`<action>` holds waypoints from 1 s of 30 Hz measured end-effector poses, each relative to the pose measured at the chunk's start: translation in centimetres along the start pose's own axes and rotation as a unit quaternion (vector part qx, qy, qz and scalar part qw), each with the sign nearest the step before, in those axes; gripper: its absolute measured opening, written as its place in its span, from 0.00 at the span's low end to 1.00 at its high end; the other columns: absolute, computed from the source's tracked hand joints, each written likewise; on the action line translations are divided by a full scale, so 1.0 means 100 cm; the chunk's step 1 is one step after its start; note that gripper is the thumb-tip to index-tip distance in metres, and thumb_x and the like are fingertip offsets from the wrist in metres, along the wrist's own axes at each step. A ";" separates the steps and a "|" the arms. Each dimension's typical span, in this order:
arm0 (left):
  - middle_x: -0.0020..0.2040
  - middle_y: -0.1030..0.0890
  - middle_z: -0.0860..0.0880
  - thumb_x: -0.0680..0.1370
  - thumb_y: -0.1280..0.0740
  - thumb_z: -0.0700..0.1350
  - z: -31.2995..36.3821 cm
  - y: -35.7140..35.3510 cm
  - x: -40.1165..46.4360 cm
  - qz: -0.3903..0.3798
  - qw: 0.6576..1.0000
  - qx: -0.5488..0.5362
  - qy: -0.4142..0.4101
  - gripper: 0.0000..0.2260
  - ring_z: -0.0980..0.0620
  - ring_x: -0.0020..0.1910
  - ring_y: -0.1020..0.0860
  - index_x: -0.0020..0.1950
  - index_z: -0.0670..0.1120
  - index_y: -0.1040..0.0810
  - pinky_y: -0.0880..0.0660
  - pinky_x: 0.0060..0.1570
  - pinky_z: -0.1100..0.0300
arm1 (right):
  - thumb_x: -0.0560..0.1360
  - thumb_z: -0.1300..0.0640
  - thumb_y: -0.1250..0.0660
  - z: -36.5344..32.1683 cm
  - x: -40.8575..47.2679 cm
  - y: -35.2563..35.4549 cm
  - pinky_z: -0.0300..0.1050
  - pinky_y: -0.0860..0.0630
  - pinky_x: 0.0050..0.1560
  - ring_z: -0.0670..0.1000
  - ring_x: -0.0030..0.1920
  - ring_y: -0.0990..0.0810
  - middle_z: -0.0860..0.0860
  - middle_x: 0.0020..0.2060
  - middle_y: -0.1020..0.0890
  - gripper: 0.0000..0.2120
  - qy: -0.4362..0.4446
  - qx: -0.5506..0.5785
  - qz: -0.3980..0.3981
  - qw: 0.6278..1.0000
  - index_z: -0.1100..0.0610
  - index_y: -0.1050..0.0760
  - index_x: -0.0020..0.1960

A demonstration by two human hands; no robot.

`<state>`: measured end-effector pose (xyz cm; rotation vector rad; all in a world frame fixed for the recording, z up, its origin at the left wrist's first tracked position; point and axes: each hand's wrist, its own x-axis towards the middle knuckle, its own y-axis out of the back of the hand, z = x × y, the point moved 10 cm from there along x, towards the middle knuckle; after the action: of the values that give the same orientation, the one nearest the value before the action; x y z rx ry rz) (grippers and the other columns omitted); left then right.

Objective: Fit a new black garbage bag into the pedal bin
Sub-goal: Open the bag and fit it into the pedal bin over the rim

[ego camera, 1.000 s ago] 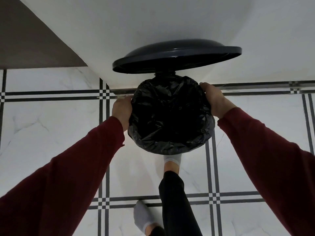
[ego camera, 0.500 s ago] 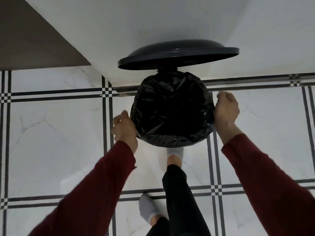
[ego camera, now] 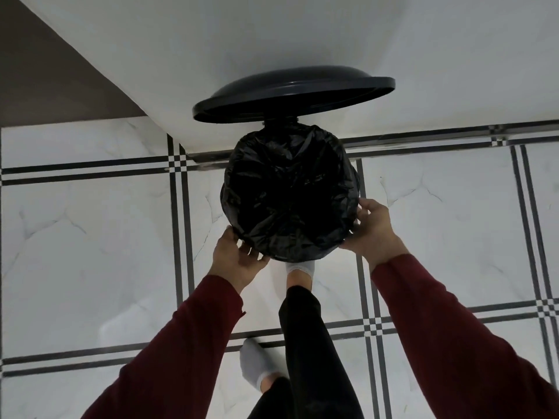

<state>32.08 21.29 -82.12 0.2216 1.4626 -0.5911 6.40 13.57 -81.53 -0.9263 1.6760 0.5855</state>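
Note:
The pedal bin stands against the wall with its dark round lid (ego camera: 293, 92) raised. A crinkled black garbage bag (ego camera: 290, 192) lines the opening and is folded over the rim, hiding the bin's body. My left hand (ego camera: 239, 258) touches the bag's folded edge at the near left, fingers under the rim. On the near right, my right hand (ego camera: 372, 231) cups the bag's edge with fingers curled against it. A foot in a grey sock (ego camera: 301, 269) reaches under the bin's front, where the pedal is hidden.
White marble floor tiles (ego camera: 90, 237) with black stripe borders surround the bin. A white wall (ego camera: 272, 40) rises behind it, with a dark panel (ego camera: 45, 86) at the far left. My other socked foot (ego camera: 255, 365) stands on the floor closer to me.
Both hands slid from the sides of the rim down to its near edge. The lid has stayed raised and the foot stays at the bin's front.

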 end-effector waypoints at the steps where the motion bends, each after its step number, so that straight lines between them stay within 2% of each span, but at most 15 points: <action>1: 0.64 0.19 0.44 0.82 0.35 0.53 0.000 0.000 0.001 -0.005 1.000 -0.011 -0.005 0.13 0.43 0.62 0.19 0.62 0.48 0.19 0.21 0.60 0.41 | 0.74 0.52 0.34 0.001 0.002 -0.002 0.62 0.22 0.61 0.59 0.54 0.16 0.55 0.49 0.18 0.11 0.000 0.014 -0.013 1.000 0.57 0.17 0.44; 3: 0.64 0.18 0.43 0.84 0.37 0.56 -0.001 -0.001 0.003 -0.013 0.999 -0.041 -0.015 0.18 0.42 0.61 0.17 0.66 0.47 0.21 0.19 0.56 0.43 | 0.75 0.53 0.34 0.004 0.006 -0.004 0.62 0.19 0.58 0.59 0.50 0.14 0.56 0.49 0.16 0.11 0.000 0.036 -0.032 0.999 0.59 0.17 0.48; 5: 0.63 0.18 0.42 0.83 0.37 0.57 -0.003 -0.001 0.004 -0.018 0.998 -0.059 -0.014 0.20 0.41 0.59 0.16 0.67 0.45 0.22 0.18 0.54 0.44 | 0.74 0.52 0.33 0.009 0.006 -0.005 0.64 0.19 0.58 0.60 0.55 0.14 0.56 0.54 0.15 0.17 -0.008 0.030 -0.057 0.998 0.59 0.17 0.58; 8: 0.65 0.21 0.45 0.81 0.37 0.62 -0.007 0.004 0.004 -0.003 1.000 0.007 0.015 0.21 0.43 0.64 0.21 0.66 0.51 0.20 0.27 0.65 0.38 | 0.69 0.49 0.30 0.012 0.006 0.000 0.61 0.17 0.46 0.58 0.53 0.18 0.53 0.49 0.17 0.15 -0.016 -0.013 -0.045 0.999 0.55 0.16 0.52; 9: 0.65 0.21 0.45 0.80 0.37 0.63 -0.009 0.003 0.004 -0.007 0.999 0.018 0.026 0.21 0.42 0.65 0.23 0.65 0.52 0.20 0.29 0.66 0.34 | 0.69 0.51 0.30 0.012 0.007 0.001 0.62 0.18 0.47 0.58 0.54 0.18 0.54 0.49 0.18 0.14 -0.015 -0.007 -0.041 0.999 0.55 0.16 0.52; 11: 0.64 0.22 0.42 0.81 0.38 0.62 -0.012 0.000 0.003 -0.022 0.999 -0.021 0.036 0.22 0.37 0.64 0.22 0.66 0.50 0.21 0.26 0.63 0.31 | 0.70 0.56 0.31 0.013 0.006 0.002 0.65 0.19 0.55 0.61 0.57 0.15 0.56 0.53 0.17 0.15 -0.012 0.038 -0.036 0.999 0.57 0.16 0.55; 14: 0.65 0.22 0.40 0.83 0.38 0.60 -0.014 0.002 0.002 -0.008 0.997 -0.079 0.011 0.23 0.38 0.61 0.19 0.68 0.44 0.24 0.20 0.60 0.40 | 0.76 0.54 0.34 0.020 0.006 0.004 0.63 0.18 0.54 0.62 0.53 0.13 0.58 0.55 0.15 0.16 -0.011 0.088 -0.034 0.995 0.59 0.17 0.60; 16: 0.65 0.22 0.39 0.82 0.36 0.58 -0.016 0.005 0.002 0.000 0.995 -0.104 -0.005 0.23 0.39 0.61 0.18 0.67 0.42 0.25 0.21 0.62 0.44 | 0.78 0.50 0.36 0.027 0.007 0.005 0.64 0.19 0.57 0.62 0.55 0.13 0.59 0.60 0.16 0.18 -0.019 0.120 -0.037 0.992 0.59 0.19 0.62; 19: 0.66 0.20 0.40 0.81 0.33 0.52 -0.017 0.002 0.001 -0.005 0.993 -0.115 -0.028 0.20 0.42 0.62 0.17 0.67 0.40 0.23 0.19 0.60 0.48 | 0.74 0.50 0.34 0.034 0.003 0.005 0.64 0.24 0.61 0.59 0.62 0.17 0.52 0.58 0.16 0.14 -0.020 0.116 -0.044 0.992 0.56 0.17 0.55; 21: 0.67 0.20 0.42 0.79 0.32 0.47 -0.018 0.000 0.003 -0.013 0.995 -0.097 -0.030 0.16 0.41 0.63 0.18 0.64 0.41 0.20 0.20 0.59 0.44 | 0.69 0.56 0.36 0.039 0.001 0.009 0.63 0.27 0.61 0.57 0.63 0.19 0.51 0.55 0.17 0.12 -0.015 0.113 -0.046 0.992 0.54 0.17 0.49; 23: 0.65 0.19 0.43 0.78 0.32 0.48 -0.026 0.000 0.003 -0.017 0.998 -0.068 -0.003 0.12 0.41 0.63 0.20 0.61 0.47 0.18 0.21 0.57 0.36 | 0.66 0.63 0.40 0.045 0.001 0.011 0.61 0.24 0.59 0.58 0.59 0.19 0.53 0.52 0.17 0.15 -0.016 0.132 -0.062 0.989 0.55 0.16 0.41; 26: 0.64 0.20 0.45 0.83 0.35 0.54 -0.034 0.004 0.006 -0.012 0.998 -0.064 0.015 0.13 0.42 0.63 0.20 0.65 0.51 0.20 0.21 0.52 0.37 | 0.60 0.71 0.45 0.051 0.002 0.011 0.52 0.17 0.48 0.57 0.50 0.18 0.55 0.49 0.20 0.18 -0.017 0.129 -0.076 0.989 0.58 0.19 0.37; 27: 0.64 0.20 0.45 0.84 0.36 0.54 -0.034 0.007 0.008 -0.005 0.998 -0.069 0.013 0.14 0.43 0.62 0.20 0.67 0.51 0.21 0.22 0.51 0.38 | 0.59 0.71 0.46 0.050 0.003 0.009 0.53 0.16 0.50 0.58 0.50 0.18 0.56 0.50 0.21 0.19 -0.012 0.126 -0.080 0.989 0.59 0.20 0.39; 28: 0.64 0.19 0.45 0.84 0.36 0.53 -0.035 0.010 0.010 0.001 0.997 -0.077 0.011 0.15 0.43 0.62 0.20 0.69 0.51 0.22 0.21 0.51 0.40 | 0.58 0.71 0.47 0.049 0.005 0.006 0.57 0.18 0.57 0.60 0.54 0.20 0.58 0.52 0.21 0.21 -0.007 0.123 -0.082 0.989 0.59 0.22 0.42; 30: 0.64 0.18 0.44 0.84 0.36 0.50 -0.035 0.013 0.013 0.011 0.995 -0.095 0.008 0.16 0.42 0.62 0.18 0.70 0.48 0.23 0.20 0.54 0.43 | 0.58 0.72 0.50 0.046 0.011 0.005 0.64 0.25 0.66 0.63 0.61 0.23 0.59 0.56 0.23 0.23 0.002 0.114 -0.074 0.991 0.59 0.24 0.46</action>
<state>29.71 23.79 -84.08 0.0932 1.5191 -0.4295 8.51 17.12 -83.95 -0.8758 1.6221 0.2843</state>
